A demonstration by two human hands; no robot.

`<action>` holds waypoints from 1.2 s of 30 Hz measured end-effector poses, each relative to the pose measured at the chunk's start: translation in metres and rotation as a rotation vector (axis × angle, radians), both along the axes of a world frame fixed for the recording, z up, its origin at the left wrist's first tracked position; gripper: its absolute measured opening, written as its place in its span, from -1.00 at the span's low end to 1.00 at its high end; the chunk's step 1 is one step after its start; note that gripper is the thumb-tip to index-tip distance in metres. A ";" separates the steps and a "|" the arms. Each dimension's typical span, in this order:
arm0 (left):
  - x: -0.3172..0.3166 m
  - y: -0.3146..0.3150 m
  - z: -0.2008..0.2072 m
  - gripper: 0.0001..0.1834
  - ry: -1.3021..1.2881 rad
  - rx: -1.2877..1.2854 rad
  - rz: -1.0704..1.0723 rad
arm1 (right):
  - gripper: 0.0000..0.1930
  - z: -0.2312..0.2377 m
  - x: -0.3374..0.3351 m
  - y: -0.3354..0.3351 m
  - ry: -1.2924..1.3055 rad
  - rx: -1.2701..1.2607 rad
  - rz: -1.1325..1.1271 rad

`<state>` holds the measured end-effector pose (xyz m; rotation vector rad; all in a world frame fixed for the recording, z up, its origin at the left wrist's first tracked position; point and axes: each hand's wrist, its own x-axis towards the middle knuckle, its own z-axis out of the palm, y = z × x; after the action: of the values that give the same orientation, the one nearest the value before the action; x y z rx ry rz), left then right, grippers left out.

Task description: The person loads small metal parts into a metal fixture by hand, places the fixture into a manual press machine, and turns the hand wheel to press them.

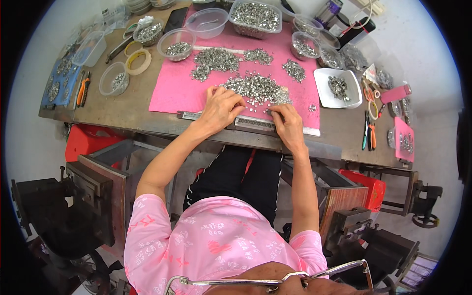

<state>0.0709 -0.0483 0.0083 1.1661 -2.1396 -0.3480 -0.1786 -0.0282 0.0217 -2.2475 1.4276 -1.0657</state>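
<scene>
My right hand (287, 124) pinches the metal strip (250, 122) at the mat's (172, 88) near edge; best held flat and steady. My left hand (221, 107) rests with fingers curled over the nearest pile of small metal pieces (255, 88), feeding them best one by one. Beyond lie four more loose piles, one white tray (338, 88), and several clear bowls I can't count exactly.

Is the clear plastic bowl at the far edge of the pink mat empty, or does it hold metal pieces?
Empty, as far as shows: the clear bowl has a bare bottom, while the smaller bowl beside it holds a heap of small metal pieces.
</scene>
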 end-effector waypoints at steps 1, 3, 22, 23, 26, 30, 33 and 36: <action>-0.002 -0.001 -0.001 -0.88 0.001 0.001 -0.001 | -0.87 -0.001 -0.001 0.000 0.003 0.019 -0.023; -0.006 -0.003 -0.003 -0.85 -0.037 -0.012 0.002 | -0.87 -0.003 -0.001 0.000 0.008 0.026 -0.027; -0.011 -0.009 -0.008 -0.87 -0.074 -0.054 -0.001 | -0.92 -0.008 0.019 -0.011 0.049 0.118 -0.002; -0.012 -0.009 -0.008 -0.87 -0.083 -0.044 -0.007 | -0.92 -0.008 0.020 -0.010 0.050 0.114 -0.002; -0.012 -0.013 -0.010 -0.87 -0.095 -0.048 -0.039 | -0.91 -0.008 0.021 -0.006 0.000 0.144 -0.042; -0.009 -0.022 -0.010 -0.87 -0.138 -0.118 -0.136 | -0.92 -0.012 0.019 -0.005 0.049 0.083 -0.052; -0.007 -0.030 -0.011 -0.87 -0.151 -0.104 -0.197 | -0.92 -0.016 0.019 -0.004 0.004 0.100 -0.061; -0.006 -0.036 -0.006 -0.88 -0.152 -0.078 -0.270 | -0.93 -0.015 0.018 -0.004 -0.012 0.131 -0.070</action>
<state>0.0645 -0.0840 0.0023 0.8846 -2.4287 -0.2985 -0.1610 -0.0326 0.0064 -2.1106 1.5347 -0.9744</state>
